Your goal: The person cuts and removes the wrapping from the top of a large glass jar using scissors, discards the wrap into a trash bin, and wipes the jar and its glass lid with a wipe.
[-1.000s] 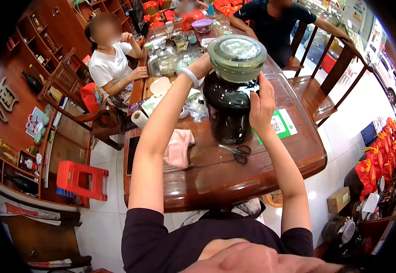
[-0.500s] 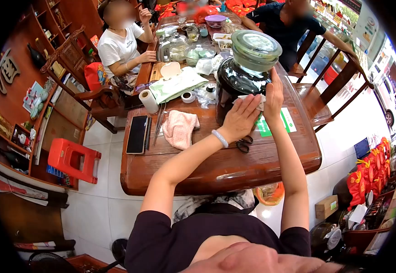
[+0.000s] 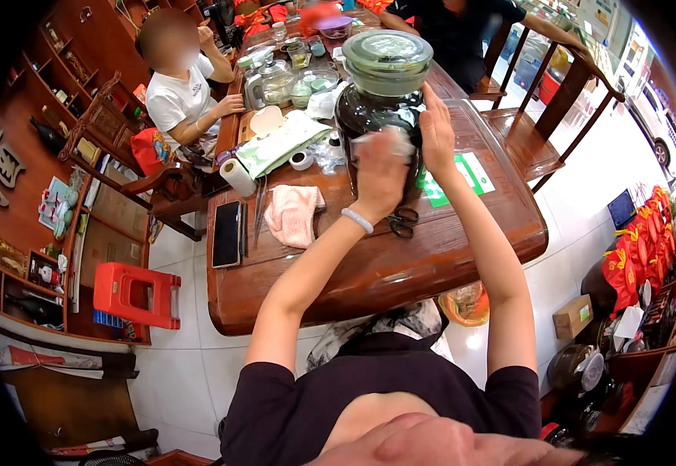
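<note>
A large dark glass jar [image 3: 361, 109] with a wide greenish glass lid [image 3: 388, 50] stands upright on the wooden table. My left hand [image 3: 381, 179], smeared a little by motion, presses a crumpled white tissue [image 3: 400, 142] against the jar's near side. Lying flat along the right side of the jar, my right hand [image 3: 437, 136] has its fingers stretched upward and holds nothing. Black-handled scissors [image 3: 402, 222] rest below my left wrist. A green and white card [image 3: 466, 177] lies right of the jar, a pink cloth [image 3: 293, 213] left of it.
A phone [image 3: 228, 233], a white roll [image 3: 237, 177], a pale green packet [image 3: 287, 144] and glassware [image 3: 276, 81] stand or lie on the table's left and far parts. Two people sit at the far sides. A red stool [image 3: 136, 295] is on the floor at left.
My left hand has moved up the jar's near side with the tissue. My right hand stays against the right side. The whole view has shifted slightly.
</note>
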A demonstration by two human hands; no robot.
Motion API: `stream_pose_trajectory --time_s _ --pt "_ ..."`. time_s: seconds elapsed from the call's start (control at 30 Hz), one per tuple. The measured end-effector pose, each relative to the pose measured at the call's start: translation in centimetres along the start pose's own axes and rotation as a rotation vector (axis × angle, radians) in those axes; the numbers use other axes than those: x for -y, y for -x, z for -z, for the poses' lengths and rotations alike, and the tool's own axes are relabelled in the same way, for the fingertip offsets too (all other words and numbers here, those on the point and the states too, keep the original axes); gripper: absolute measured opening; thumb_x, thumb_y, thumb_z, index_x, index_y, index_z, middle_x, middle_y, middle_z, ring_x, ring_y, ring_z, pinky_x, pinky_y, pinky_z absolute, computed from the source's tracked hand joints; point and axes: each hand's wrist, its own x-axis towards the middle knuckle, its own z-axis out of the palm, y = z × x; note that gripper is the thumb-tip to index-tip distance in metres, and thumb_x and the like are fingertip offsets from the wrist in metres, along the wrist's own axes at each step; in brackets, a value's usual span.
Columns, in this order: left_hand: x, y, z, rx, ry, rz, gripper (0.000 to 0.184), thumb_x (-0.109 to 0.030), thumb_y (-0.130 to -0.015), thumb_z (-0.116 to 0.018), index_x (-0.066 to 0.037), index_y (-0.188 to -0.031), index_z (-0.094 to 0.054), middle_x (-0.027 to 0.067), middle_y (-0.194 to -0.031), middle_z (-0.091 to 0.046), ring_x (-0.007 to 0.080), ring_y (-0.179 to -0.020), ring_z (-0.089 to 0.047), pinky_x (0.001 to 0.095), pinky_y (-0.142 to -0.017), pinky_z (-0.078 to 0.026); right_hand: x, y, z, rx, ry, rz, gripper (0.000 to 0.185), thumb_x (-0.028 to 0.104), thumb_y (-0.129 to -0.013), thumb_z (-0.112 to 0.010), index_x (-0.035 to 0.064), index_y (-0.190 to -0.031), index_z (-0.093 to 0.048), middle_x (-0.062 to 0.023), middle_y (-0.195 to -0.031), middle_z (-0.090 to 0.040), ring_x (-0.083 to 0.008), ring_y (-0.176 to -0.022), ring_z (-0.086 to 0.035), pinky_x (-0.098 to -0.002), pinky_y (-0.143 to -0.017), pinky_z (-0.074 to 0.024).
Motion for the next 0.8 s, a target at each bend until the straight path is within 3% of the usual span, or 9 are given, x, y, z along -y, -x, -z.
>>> stream_pose_trajectory --time_s 0.13,0.2,0.3,0.37,0.4,0.43,0.47,0.7,0.8 --pt "-2.5 -2.4 -0.6 0.337 -0.201 -0.341 0.046 -0.009 -0.078 -0.043 0.003 -0.122 -0.044 0.0167 -0.129 -0.042 0.0219 -0.127 -0.031 0.0380 -0.106 -0.019 0.3 0.4 2.9 0.034 -0.636 -0.332 0.048 0.029 -0.097 -0.021 -0.0038 -0.124 -0.043 -0.0132 -0.128 -0.045 -0.0225 -0.122 -0.037 -0.0322 -0.104 -0.0228" --pt "-2.3 -0.6 -2.0 0.389 -0.170 -0.430 0.042 -0.006 -0.076 -0.044 0.009 -0.115 -0.047 0.0160 -0.123 -0.046 0.0239 -0.120 -0.039 0.0338 -0.105 -0.026 -0.5 3.0 4.4 -0.091 -0.648 -0.452 0.049 0.029 -0.097 -0.021 -0.0058 -0.119 -0.047 -0.0148 -0.124 -0.048 -0.0229 -0.119 -0.041 -0.0334 -0.102 -0.0274" --pt "-2.1 1.5 -1.4 0.457 -0.027 -0.458 0.037 -0.001 -0.076 -0.045 0.006 -0.112 -0.052 0.0164 -0.116 -0.052 0.0259 -0.113 -0.047 0.0357 -0.101 -0.033 -0.1 7.0 7.8 -0.228 -0.729 -0.609 0.046 0.027 -0.096 -0.026 -0.0076 -0.112 -0.051 -0.0157 -0.116 -0.054 -0.0224 -0.108 -0.050 -0.0328 -0.094 -0.0383" --pt "-2.7 2.0 -0.2 0.536 0.456 -0.119 0.030 0.003 -0.077 -0.047 0.002 -0.105 -0.057 0.0169 -0.107 -0.058 0.0269 -0.103 -0.055 0.0343 -0.094 -0.041 -0.6 10.0 9.7 -0.131 -0.817 -0.819 0.041 0.025 -0.095 -0.032 -0.0079 -0.104 -0.055 -0.0147 -0.106 -0.058 -0.0204 -0.095 -0.056 -0.0303 -0.082 -0.0453" --pt "-3.2 2.1 -0.1 0.464 0.743 0.241 0.038 0.008 -0.074 -0.049 -0.001 -0.111 -0.056 0.0138 -0.102 -0.061 0.0282 -0.093 -0.059 0.0329 -0.086 -0.046 -0.7 11.1 10.1 -0.144 -0.786 -0.883 0.037 0.025 -0.093 -0.038 -0.0067 -0.099 -0.057 -0.0126 -0.099 -0.061 -0.0183 -0.087 -0.058 -0.0292 -0.075 -0.0470" --pt "-3.6 1.3 0.6 0.503 1.073 0.816 0.033 0.008 -0.080 -0.046 0.002 -0.112 -0.054 0.0115 -0.099 -0.062 0.0223 -0.087 -0.062 0.0310 -0.080 -0.049 -0.8 11.8 10.3 -0.117 -0.797 -0.946 0.036 0.025 -0.093 -0.039 -0.0059 -0.100 -0.057 -0.0124 -0.100 -0.061 -0.0180 -0.087 -0.058 -0.0292 -0.076 -0.0469" --pt "-3.7 -0.3 1.6 0.387 1.423 1.151 0.030 0.004 -0.085 -0.045 0.004 -0.114 -0.052 0.0109 -0.103 -0.061 0.0180 -0.092 -0.060 0.0299 -0.081 -0.049 -0.9 12.5 10.3 -0.087 -0.812 -1.008 0.035 0.025 -0.092 -0.041 -0.0051 -0.100 -0.058 -0.0122 -0.100 -0.061 -0.0178 -0.087 -0.058 -0.0293 -0.076 -0.0468" --pt "-4.6 -3.5 4.7 0.410 1.746 1.318 0.034 0.000 -0.086 -0.041 0.001 -0.120 -0.046 0.0101 -0.115 -0.054 0.0195 -0.105 -0.053 0.0309 -0.089 -0.045 3.2 11.1 7.7 -0.006 -1.260 -1.118 0.023 0.019 -0.086 -0.056 0.0000 -0.099 -0.058 -0.0088 -0.092 -0.060 -0.0149 -0.078 -0.059 -0.0259 -0.069 -0.0480" --pt "-4.2 -2.9 4.2 0.444 1.608 1.299 0.034 0.000 -0.086 -0.041 0.001 -0.120 -0.046 0.0100 -0.114 -0.054 0.0192 -0.105 -0.054 0.0303 -0.088 -0.045 2.6 11.4 7.7 0.107 -1.080 -1.062 0.019 0.015 -0.083 -0.060 -0.0006 -0.094 -0.058 -0.0050 -0.081 -0.060 -0.0097 -0.067 -0.057 -0.0208 -0.062 -0.0461"
